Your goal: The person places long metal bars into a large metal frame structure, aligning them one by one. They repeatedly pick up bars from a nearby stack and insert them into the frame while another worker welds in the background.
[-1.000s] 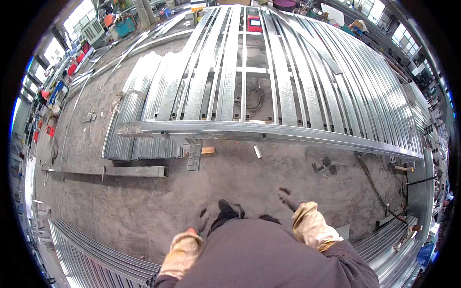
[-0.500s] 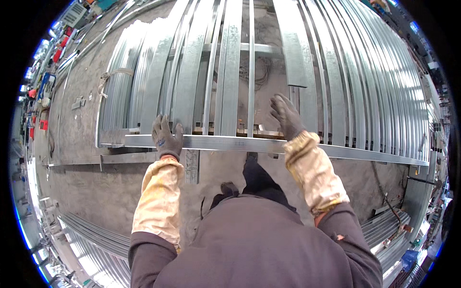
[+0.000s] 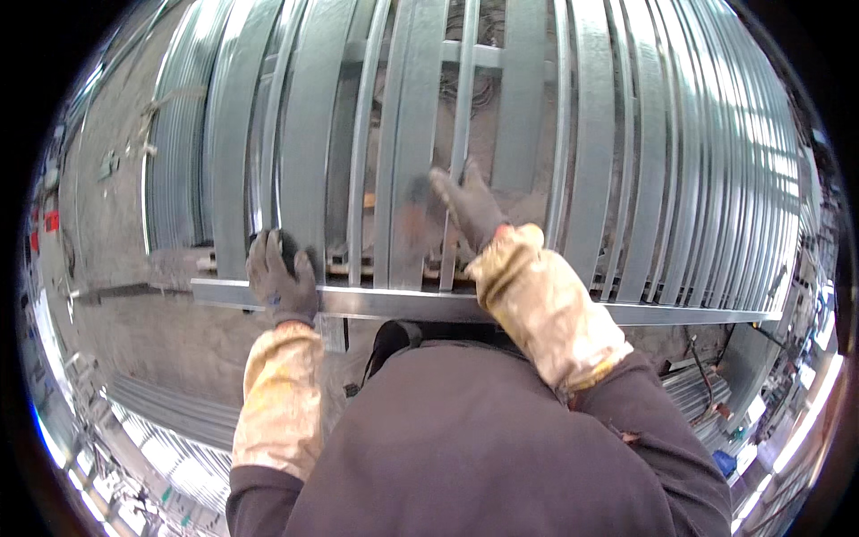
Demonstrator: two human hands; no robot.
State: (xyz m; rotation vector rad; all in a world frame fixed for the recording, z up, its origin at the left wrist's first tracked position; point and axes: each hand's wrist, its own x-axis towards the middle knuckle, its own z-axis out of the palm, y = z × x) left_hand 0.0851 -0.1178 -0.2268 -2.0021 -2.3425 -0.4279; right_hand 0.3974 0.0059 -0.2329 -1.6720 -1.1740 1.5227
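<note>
Grey work gloves cover both my hands, with pale cuffs over dark sleeves. My left hand [image 3: 283, 277] rests with fingers apart across a long metal bar [image 3: 403, 305], by the near end of a wide galvanized strip [image 3: 313, 134]. My right hand [image 3: 472, 210] is farther forward, thumb and fingers apart, over a narrow metal profile [image 3: 464, 80]. Nothing shows in its grasp; whether it touches the profile I cannot tell. Just beyond it, a shorter wide strip [image 3: 519, 116] ends before reaching the bar.
Many long metal profiles [image 3: 707, 170] lie side by side to the right, and a close-packed bundle [image 3: 183, 170] to the left. A crosspiece [image 3: 488, 56] runs beneath them. More stacked profiles [image 3: 170, 407] sit behind at lower left. Coiled cable [image 3: 488, 89] shows through a gap.
My right hand has moved left, toward the narrow profile. My left hand stays at the bar. My body and view have shifted forward, and the profiles sit differently in the picture.
</note>
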